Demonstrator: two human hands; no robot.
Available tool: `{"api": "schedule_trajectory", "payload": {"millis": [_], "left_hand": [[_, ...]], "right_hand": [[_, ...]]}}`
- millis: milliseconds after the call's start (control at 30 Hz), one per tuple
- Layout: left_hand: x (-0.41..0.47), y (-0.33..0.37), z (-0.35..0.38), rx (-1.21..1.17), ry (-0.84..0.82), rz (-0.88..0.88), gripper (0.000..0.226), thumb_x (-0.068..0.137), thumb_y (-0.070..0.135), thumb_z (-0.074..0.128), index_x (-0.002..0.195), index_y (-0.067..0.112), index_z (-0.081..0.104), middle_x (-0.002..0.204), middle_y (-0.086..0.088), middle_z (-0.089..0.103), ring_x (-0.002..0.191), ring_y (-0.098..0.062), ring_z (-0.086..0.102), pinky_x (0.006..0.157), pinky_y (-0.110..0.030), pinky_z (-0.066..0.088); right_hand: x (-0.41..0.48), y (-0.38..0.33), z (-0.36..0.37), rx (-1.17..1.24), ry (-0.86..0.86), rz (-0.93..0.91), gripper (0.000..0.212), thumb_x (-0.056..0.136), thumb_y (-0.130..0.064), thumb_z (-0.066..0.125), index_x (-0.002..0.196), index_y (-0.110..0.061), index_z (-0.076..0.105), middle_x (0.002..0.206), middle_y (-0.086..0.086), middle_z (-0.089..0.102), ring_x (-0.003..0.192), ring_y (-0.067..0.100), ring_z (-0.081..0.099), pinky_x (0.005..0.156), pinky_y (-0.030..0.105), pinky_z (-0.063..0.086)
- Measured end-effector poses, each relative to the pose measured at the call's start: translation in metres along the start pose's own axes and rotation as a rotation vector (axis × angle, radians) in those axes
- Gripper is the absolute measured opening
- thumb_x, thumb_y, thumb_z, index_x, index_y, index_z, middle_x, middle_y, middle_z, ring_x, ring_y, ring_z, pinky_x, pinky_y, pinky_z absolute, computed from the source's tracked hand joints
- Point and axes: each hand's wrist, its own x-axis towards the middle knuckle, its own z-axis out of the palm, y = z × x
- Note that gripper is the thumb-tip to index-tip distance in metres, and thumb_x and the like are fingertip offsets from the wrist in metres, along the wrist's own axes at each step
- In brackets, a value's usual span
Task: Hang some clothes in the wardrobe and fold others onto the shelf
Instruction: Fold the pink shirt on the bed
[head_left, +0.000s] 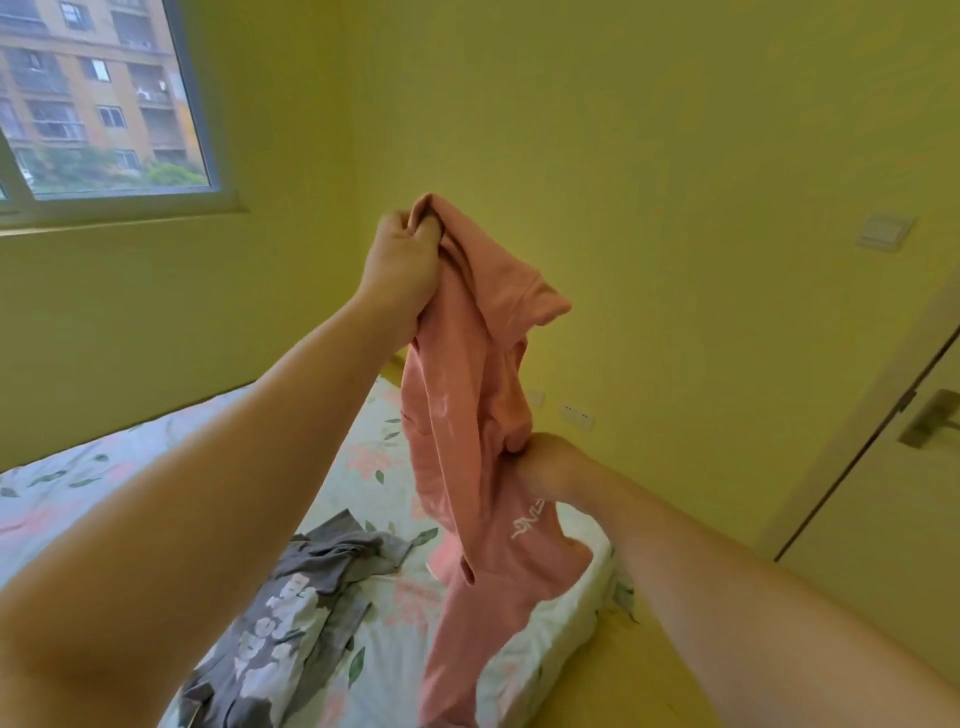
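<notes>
I have the pink garment (470, 415) lifted off the bed (78, 493) and hanging in the air between both hands. My left hand (402, 260) is raised high and clenched round a bunched edge at the top of it. My right hand (545, 467) sits lower and grips a fold near the middle, just above a small white print. The rest of the cloth dangles, twisted, down toward the corner of the mattress.

As I judge it, the task is at an early stage for this piece. It is neither on a hanger nor folded, and I am only sorting out which way it hangs. No hanger shows anywhere in view, nor any wardrobe or shelf, so I cannot tell what has already been put away.

A grey garment (301, 597) with a pale flower pattern lies crumpled on the bed below my left forearm, untouched and waiting its turn. So at least two pieces are left: the pink one in my grasp and the grey one on the sheet.
</notes>
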Motion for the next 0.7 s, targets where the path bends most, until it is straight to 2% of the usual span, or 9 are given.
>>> {"api": "schedule_trajectory", "payload": {"millis": [100,200,267,333,400,467,567,633,700], "left_hand": [[0.003,-0.028,-0.012,0.396,-0.002,-0.081,0.057,0.095,0.033,0.052,0.145,0.012,0.035,0.135,-0.013,0.052,0.119,-0.029,0.055,0.104,-0.043,0.046],[-0.023,-0.066,-0.018,0.834,-0.088,0.070,0.072,0.090,0.025,0.056,0.153,0.014,0.024,0.154,-0.020,0.026,0.139,-0.039,0.033,0.114,-0.048,0.032],[-0.049,-0.086,-0.018,0.849,-0.133,0.314,0.056,0.087,0.023,0.060,0.140,0.015,0.044,0.147,-0.014,0.035,0.137,-0.035,0.036,0.113,-0.047,0.033],[-0.077,-0.101,-0.020,0.713,-0.193,0.546,0.029,0.089,0.034,0.059,0.112,0.017,0.056,0.123,-0.002,0.049,0.114,-0.023,0.051,0.098,-0.043,0.046],[-0.107,-0.116,-0.023,0.617,-0.325,0.756,0.036,0.089,0.050,0.058,0.104,0.016,0.056,0.110,0.001,0.052,0.101,-0.016,0.052,0.086,-0.039,0.050],[-0.133,-0.135,-0.023,0.662,-0.458,0.927,0.062,0.081,0.066,0.063,0.115,0.015,0.054,0.122,-0.002,0.054,0.112,-0.018,0.053,0.093,-0.039,0.048],[-0.152,-0.168,-0.023,0.857,-0.516,1.042,0.091,0.072,0.081,0.062,0.135,0.018,0.043,0.146,-0.010,0.046,0.135,-0.028,0.045,0.109,-0.043,0.039],[-0.148,-0.180,-0.023,0.931,-0.464,1.015,0.080,0.083,0.072,0.059,0.140,0.019,0.039,0.151,-0.012,0.042,0.140,-0.029,0.041,0.111,-0.046,0.038],[-0.137,-0.178,-0.024,0.928,-0.431,0.918,0.052,0.096,0.053,0.054,0.134,0.019,0.047,0.145,-0.008,0.046,0.134,-0.027,0.046,0.108,-0.046,0.044]], "right_hand": [[-0.007,-0.015,-0.022,0.073,0.158,-0.062,0.040,0.106,-0.023,0.033,0.119,0.001,0.062,0.125,0.023,0.063,0.112,0.035,0.059,0.086,0.032,0.043],[-0.004,-0.024,-0.038,0.330,0.312,-0.024,0.035,0.103,-0.024,0.039,0.112,-0.004,0.065,0.106,0.015,0.065,0.093,0.029,0.058,0.073,0.027,0.037],[0.004,-0.027,-0.047,0.490,0.378,0.034,0.029,0.100,-0.023,0.044,0.109,-0.007,0.066,0.096,0.009,0.064,0.088,0.026,0.058,0.071,0.027,0.038],[0.009,-0.031,-0.056,0.656,0.400,0.091,0.028,0.097,-0.023,0.048,0.104,-0.005,0.069,0.098,0.011,0.068,0.087,0.027,0.063,0.069,0.031,0.046],[0.013,-0.034,-0.061,0.777,0.394,0.120,0.026,0.095,-0.022,0.049,0.097,-0.011,0.072,0.097,0.008,0.072,0.089,0.023,0.066,0.074,0.033,0.053],[0.015,-0.036,-0.065,0.855,0.391,0.087,0.031,0.095,-0.014,0.046,0.084,-0.017,0.075,0.085,-0.006,0.073,0.085,0.014,0.066,0.075,0.026,0.053],[0.014,-0.040,-0.069,0.922,0.397,0.062,0.038,0.093,-0.008,0.040,0.087,-0.017,0.077,0.088,-0.010,0.073,0.089,0.011,0.064,0.080,0.024,0.052],[0.015,-0.039,-0.070,0.944,0.405,0.068,0.038,0.092,-0.006,0.039,0.088,-0.015,0.075,0.084,-0.008,0.073,0.085,0.013,0.065,0.076,0.022,0.053],[0.014,-0.037,-0.071,0.978,0.401,0.091,0.037,0.093,-0.004,0.038,0.092,-0.012,0.074,0.079,-0.004,0.071,0.075,0.014,0.064,0.054,0.015,0.050]]}}
